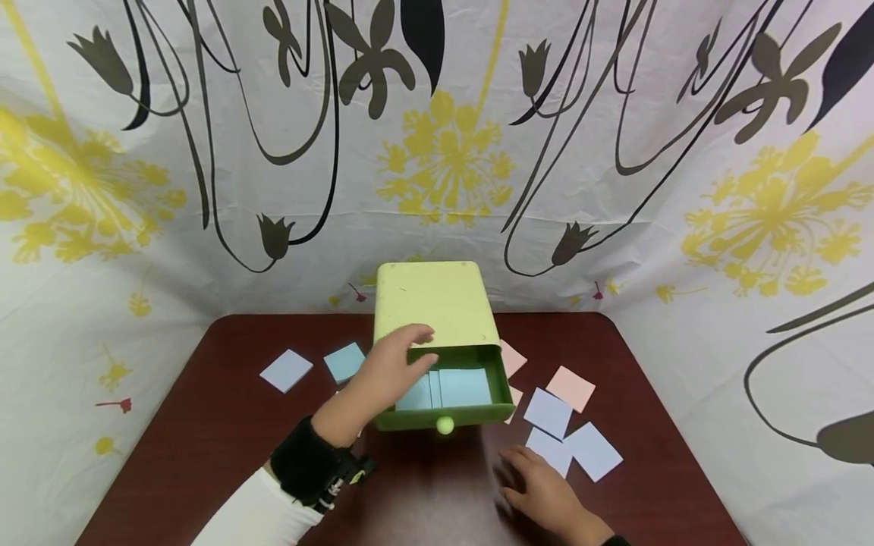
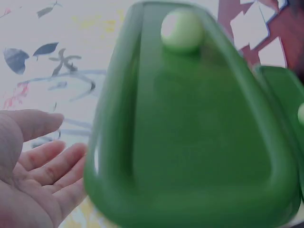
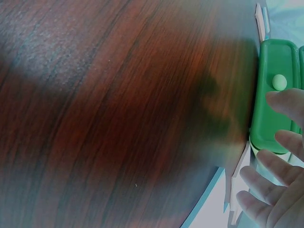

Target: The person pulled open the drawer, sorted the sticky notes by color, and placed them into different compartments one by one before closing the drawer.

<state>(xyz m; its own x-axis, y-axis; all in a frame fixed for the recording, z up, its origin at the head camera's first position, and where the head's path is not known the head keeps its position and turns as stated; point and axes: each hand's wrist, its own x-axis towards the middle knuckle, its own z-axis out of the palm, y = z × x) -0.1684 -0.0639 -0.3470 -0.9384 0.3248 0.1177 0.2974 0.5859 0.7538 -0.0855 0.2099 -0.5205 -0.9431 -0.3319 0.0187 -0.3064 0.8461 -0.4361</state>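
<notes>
at the lower right of the frame, the right hand [image 1: 542, 489] is at or just above the dark red table [image 1: 198, 432]; i cannot tell if it touches. its fingers are loosely bent and spread apart in the right wrist view. at the lower left, a white sleeve [image 1: 256, 516] and a black band [image 1: 303, 462] lead up to the left hand [image 1: 389, 371], which is over the left side of the green drawer [image 1: 403, 419]. its thumb stands wide of its fingers, all fairly straight; whether it touches the drawer i cannot tell.

the drawer sits at the centre, pulled out of the box, a pale round knob [image 1: 444, 425] on its front. light blue cards [image 1: 466, 387] lie inside it, side by side. a second green front [image 2: 285, 92] shows at the right edge of the left wrist view.

right of the drawer, three lilac cards [image 1: 592, 451] lie near the right hand, with pink cards [image 1: 570, 389] just beyond, some partly hidden by the box. left of centre lie a blue card [image 1: 341, 362] and a lilac card [image 1: 287, 371]. behind the drawer is the pale yellow-green top of the box [image 1: 437, 299]. farthest, a white cloth [image 1: 451, 246] with yellow flowers and dark stems fills the upper frame.
</notes>
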